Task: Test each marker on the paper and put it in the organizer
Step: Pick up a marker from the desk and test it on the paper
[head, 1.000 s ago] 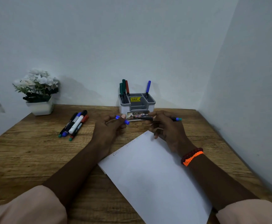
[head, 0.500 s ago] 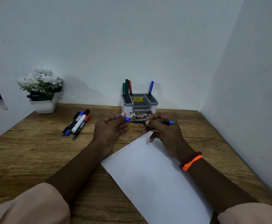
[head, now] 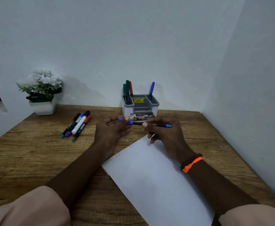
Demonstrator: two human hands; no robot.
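Head view: marker (head: 140,123) is held level above the desk, just before the organizer (head: 140,104), cap end pinched by left hand (head: 113,130), barrel gripped by right hand (head: 164,132). Judged light, stiff, smooth; best held mid-barrel.

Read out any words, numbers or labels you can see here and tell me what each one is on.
"OP": front label of the organizer, rest of it blurred.
"42": same label, red-framed patch, roughly legible.
"49.00": yellow sticker inside the organizer, other lines too small.
Print on the held marker: too small to read.
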